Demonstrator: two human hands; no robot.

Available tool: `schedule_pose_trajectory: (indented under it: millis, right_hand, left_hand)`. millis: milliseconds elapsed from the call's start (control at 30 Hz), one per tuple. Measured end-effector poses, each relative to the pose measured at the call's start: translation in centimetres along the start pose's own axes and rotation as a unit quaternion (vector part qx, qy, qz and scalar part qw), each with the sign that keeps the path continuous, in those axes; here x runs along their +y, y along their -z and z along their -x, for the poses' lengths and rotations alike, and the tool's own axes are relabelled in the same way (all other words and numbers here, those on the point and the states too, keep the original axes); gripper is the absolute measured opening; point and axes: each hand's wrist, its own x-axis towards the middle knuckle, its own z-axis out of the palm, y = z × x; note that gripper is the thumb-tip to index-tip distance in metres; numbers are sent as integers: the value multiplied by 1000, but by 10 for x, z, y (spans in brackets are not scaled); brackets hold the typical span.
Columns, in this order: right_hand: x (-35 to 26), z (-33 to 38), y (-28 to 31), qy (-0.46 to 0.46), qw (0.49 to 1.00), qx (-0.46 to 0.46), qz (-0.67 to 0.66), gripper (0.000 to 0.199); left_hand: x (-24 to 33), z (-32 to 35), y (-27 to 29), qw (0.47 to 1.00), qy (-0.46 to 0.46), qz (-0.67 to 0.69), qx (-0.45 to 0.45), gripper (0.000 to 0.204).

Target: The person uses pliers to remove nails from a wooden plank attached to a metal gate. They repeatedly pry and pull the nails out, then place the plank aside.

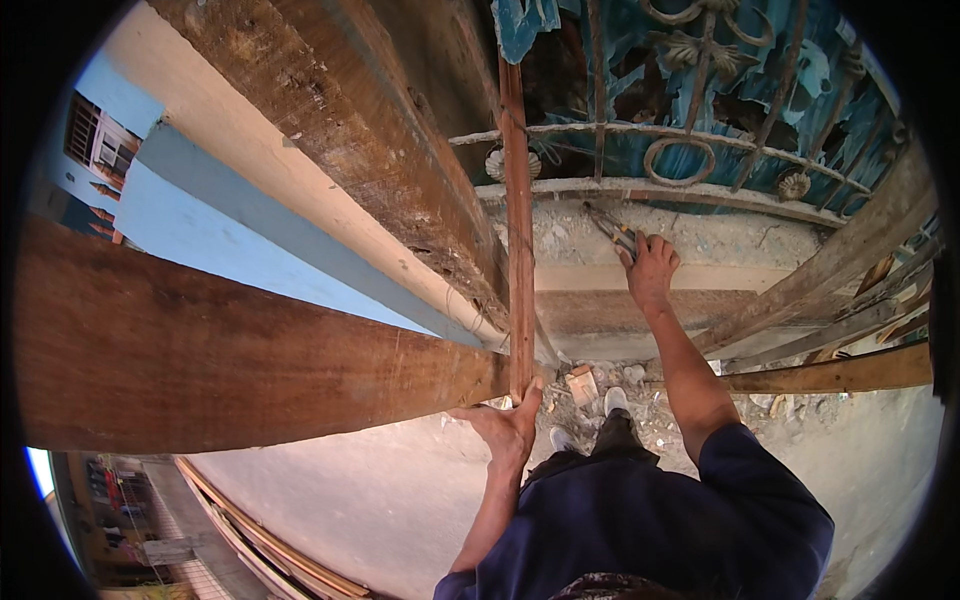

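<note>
Pliers (609,225): one pair, yellow-and-dark handles, on the rough ledge (725,232), tips pointing far left.
Right hand (652,268): one, fingers curled at the handle ends; whether they grip cannot be told.
Wooden strip (519,230): one, narrow and reddish, left of the pliers, its near end at the left hand.
Left hand (508,428): one, thumb and fingers spread, thumb right of the strip, fingers reaching left under the wide board.
Wide board (250,350): one, brown, its right end just beside the strip.
Thick timber (380,140): one, slanting from far left toward the strip.
Grille (640,188): one ring and two shell ornaments in plain view, beyond the ledge.
Shoes (617,401): two, near, beside broken rubble (581,386).
Edges and room: ledge ends at a straight near edge; open span between pliers and strip, wider span rightward to a leaning timber (800,270).
</note>
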Motion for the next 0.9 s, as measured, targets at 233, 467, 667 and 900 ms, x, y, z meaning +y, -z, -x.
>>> schedule_pose_trajectory:
  millis: [233,467,667,900]
  right_hand:
    - [-1,1,-3,4,1000,6,-9,51]
    - [1,-1,-5,11,1000,16,4,51]
    - [3,1,-6,14,1000,26,-10,52]
    - [1,-1,-5,-3,1000,-7,7,51]
  left_hand:
    - [-3,0,0,999,-27,-15,12,125]
    - [24,2,-4,997,-8,75,12,125]
    - [6,0,-3,999,-43,-14,22,127]
    - [5,-1,-4,995,-91,-11,31,123]
